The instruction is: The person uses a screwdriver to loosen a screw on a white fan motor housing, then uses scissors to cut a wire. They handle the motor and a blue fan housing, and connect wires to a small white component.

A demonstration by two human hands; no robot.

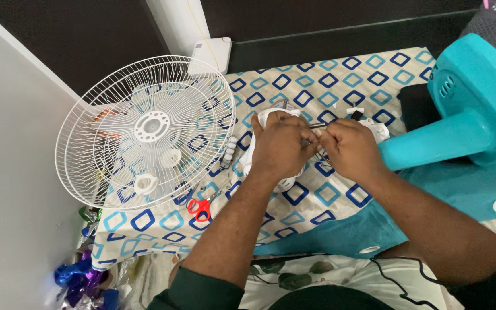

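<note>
While left hand (282,143) grips white housing (265,123), right hand (348,148) pinches wires (318,154).

wall: dark (87,34) | pillar: white (173,23) | panel: white, left (7,172) | cloth: patterned, blue squares (328,74)

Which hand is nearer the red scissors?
Left. The left hand grips a white fan part just up and right of the red scissors on the patterned cloth; the right hand is farther right, by the teal fan stand.
</note>
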